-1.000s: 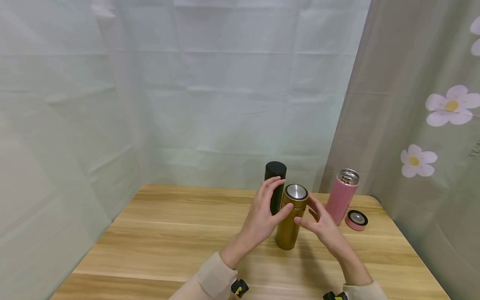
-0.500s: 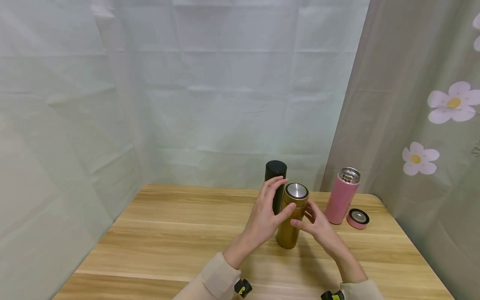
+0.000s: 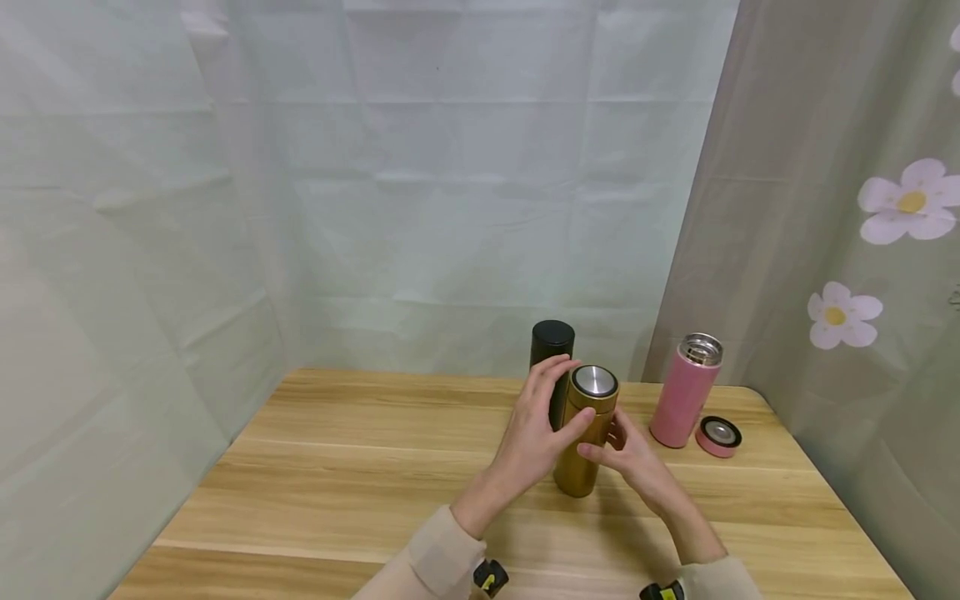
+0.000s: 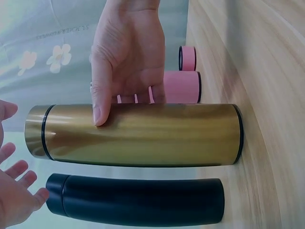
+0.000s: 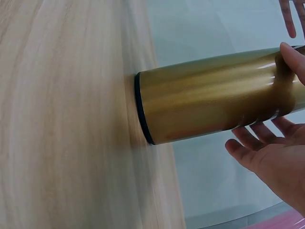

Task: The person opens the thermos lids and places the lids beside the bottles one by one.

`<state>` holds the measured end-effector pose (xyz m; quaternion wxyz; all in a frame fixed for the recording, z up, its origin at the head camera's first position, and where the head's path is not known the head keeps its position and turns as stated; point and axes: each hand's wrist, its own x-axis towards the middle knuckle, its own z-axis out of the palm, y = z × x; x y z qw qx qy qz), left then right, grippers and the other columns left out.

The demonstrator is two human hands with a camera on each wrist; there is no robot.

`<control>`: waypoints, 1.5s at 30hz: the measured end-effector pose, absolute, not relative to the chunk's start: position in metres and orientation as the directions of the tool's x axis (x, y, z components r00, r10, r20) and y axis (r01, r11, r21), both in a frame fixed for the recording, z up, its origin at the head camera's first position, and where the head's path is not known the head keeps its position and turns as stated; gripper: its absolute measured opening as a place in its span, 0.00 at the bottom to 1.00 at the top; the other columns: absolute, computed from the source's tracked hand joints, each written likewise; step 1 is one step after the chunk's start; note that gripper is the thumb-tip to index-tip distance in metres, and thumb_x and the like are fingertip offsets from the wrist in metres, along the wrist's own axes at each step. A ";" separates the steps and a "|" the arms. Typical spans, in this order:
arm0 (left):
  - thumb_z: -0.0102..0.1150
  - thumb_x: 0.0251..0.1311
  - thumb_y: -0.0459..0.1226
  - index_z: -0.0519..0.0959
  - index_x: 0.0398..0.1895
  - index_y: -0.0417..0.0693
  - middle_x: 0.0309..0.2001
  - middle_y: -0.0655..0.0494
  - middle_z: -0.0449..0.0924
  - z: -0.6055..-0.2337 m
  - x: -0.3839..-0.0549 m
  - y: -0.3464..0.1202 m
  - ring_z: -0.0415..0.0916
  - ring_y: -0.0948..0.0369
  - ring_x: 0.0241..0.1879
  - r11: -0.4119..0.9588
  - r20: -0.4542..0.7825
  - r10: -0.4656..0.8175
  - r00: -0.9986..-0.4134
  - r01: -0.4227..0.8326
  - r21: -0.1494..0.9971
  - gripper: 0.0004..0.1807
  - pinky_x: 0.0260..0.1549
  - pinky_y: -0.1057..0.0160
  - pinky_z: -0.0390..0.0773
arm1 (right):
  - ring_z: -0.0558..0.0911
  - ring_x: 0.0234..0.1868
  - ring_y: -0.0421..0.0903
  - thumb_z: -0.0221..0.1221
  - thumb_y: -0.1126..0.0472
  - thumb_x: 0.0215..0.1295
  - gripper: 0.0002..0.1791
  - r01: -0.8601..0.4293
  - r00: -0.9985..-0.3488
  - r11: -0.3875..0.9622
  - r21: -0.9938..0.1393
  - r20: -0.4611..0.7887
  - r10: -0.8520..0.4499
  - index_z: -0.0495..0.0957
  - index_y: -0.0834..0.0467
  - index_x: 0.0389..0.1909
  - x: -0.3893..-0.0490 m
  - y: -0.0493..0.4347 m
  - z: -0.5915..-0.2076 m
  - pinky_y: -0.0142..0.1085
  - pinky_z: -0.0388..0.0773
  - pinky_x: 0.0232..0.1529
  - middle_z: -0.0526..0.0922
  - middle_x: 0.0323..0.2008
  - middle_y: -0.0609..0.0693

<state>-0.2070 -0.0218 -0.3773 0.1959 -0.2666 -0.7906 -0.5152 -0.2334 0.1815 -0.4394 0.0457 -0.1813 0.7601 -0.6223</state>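
Note:
A gold thermos bottle (image 3: 576, 477) stands upright on the table, its steel-topped lid (image 3: 595, 382) in place. My right hand (image 3: 633, 462) holds its body from the right. In the left wrist view that hand's thumb (image 4: 100, 102) lies on the gold side while the fingers go behind, partly hidden. Beside the lid is my left hand (image 3: 531, 442), fingers spread and loosely bent. The left wrist view shows a gap between its fingertips (image 4: 28, 179) and the lid. Behind the left hand stands a black thermos bottle (image 3: 552, 340), lid on and partly covered.
An uncapped pink thermos bottle (image 3: 684, 398) stands at the right back, its steel mouth showing. The pink lid (image 3: 717, 438) lies beside it, inner side up. Pale cloth (image 3: 465, 208) hangs behind the wooden table (image 3: 337, 467).
My right hand has moved left and in against the gold thermos bottle, its thumb now across the body. My left hand stays beside the lid with little movement.

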 end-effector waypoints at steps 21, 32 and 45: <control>0.63 0.71 0.50 0.67 0.76 0.57 0.77 0.61 0.59 -0.373 -0.206 -0.023 0.59 0.56 0.76 0.296 0.571 0.223 -0.790 0.613 0.733 0.33 0.71 0.38 0.62 | 0.78 0.62 0.56 0.71 0.57 0.64 0.35 -0.198 -0.959 0.226 -0.954 0.141 -0.246 0.71 0.57 0.71 -0.230 0.180 -0.438 0.45 0.75 0.61 0.79 0.62 0.58; 0.64 0.71 0.49 0.66 0.76 0.61 0.78 0.64 0.58 -0.359 -0.202 -0.037 0.55 0.55 0.78 0.282 0.577 0.206 -0.790 0.613 0.738 0.33 0.71 0.32 0.59 | 0.77 0.66 0.56 0.72 0.53 0.63 0.33 -0.227 -0.951 0.237 -0.945 0.163 -0.262 0.74 0.54 0.68 -0.224 0.169 -0.427 0.55 0.72 0.68 0.80 0.63 0.55; 0.65 0.70 0.49 0.66 0.76 0.62 0.77 0.65 0.59 -0.351 -0.201 -0.047 0.56 0.56 0.77 0.283 0.584 0.210 -0.784 0.621 0.731 0.34 0.71 0.32 0.58 | 0.76 0.68 0.58 0.72 0.50 0.63 0.35 -0.240 -0.948 0.243 -0.940 0.172 -0.267 0.73 0.51 0.70 -0.220 0.159 -0.414 0.58 0.70 0.69 0.79 0.65 0.54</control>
